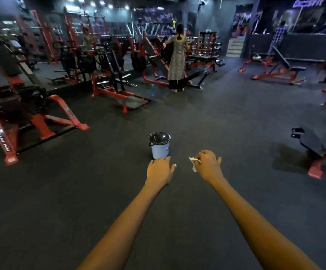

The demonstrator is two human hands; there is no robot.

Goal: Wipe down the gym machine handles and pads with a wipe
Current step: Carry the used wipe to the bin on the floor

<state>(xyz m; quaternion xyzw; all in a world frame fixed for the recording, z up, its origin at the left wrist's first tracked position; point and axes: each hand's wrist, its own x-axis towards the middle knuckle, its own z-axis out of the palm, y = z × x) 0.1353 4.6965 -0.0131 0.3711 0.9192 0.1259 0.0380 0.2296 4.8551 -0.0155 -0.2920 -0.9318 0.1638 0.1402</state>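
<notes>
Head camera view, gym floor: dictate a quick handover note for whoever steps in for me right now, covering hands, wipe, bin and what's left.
Left hand: holds nothing, fingers relaxed, reaching toward the bin.
Right hand: pinches a small crumpled white wipe.
Bin: small, pale body, black lid shut, standing on the dark floor just ahead of both hands.
Machines: red-framed ones stand off to the left and right, none within touch.
Done: cannot tell which handles or pads are already wiped.
Left: probably open the lid and drop the wipe, then check the machines.
</notes>
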